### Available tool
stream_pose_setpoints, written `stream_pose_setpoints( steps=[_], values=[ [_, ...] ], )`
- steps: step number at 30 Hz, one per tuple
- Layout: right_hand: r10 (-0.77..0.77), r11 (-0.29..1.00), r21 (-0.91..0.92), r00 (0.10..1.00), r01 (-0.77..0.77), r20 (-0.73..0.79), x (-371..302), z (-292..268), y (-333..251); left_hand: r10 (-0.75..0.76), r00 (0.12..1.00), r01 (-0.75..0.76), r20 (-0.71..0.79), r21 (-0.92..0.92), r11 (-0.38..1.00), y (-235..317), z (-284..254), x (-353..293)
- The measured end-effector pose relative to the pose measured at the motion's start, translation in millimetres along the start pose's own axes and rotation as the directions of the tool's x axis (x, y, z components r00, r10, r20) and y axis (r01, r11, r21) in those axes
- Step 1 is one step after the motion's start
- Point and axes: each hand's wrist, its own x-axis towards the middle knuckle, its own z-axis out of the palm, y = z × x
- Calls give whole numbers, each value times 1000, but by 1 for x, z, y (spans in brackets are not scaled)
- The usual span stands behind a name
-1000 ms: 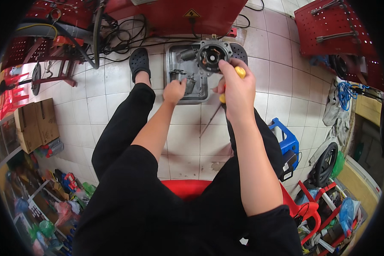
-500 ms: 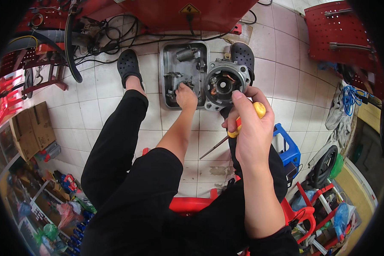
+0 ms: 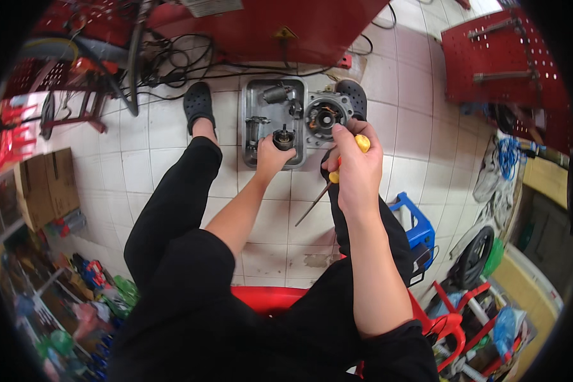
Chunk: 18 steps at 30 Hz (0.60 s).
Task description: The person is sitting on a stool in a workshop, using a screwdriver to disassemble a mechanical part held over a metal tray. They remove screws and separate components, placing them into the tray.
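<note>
My left hand is closed round a dark cylindrical metal part with a thin shaft sticking up, over the near end of a metal tray. In my right hand is a screwdriver with a yellow handle, its shank pointing down toward me. The fingers of that hand also grip the near right rim of a round grey metal housing, which has copper-coloured pieces inside. A grey cylinder and several small metal parts lie in the tray.
My feet in dark clogs flank the tray and housing. Black cables run along a red cabinet ahead. A blue plastic stool stands at my right. A cardboard box is at the left.
My left hand has lifted the dark cylindrical part up from among the tray's parts. My right hand, with screwdriver and housing, has moved left and away from me. The view has shifted slightly.
</note>
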Motion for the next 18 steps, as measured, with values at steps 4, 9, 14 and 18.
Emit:
stream_pose_setpoints(
  steps=[4,9,14,18],
  values=[
    [-112,992,62,993,109,40,-10,12,-7,144,987,-162,-77,-371,914,18,-61,-5],
    [-19,989,150,983,-8,180,-13,8,-11,38,999,-37,-20,-833,552,115,-176,-48],
    [34,970,225,967,-93,253,-28,13,-15,140,968,121,207,-878,463,126,-220,-99],
    [21,969,230,961,-87,277,-31,11,-15,334,942,-333,-27,-192,923,132,-216,-108]
  ],
)
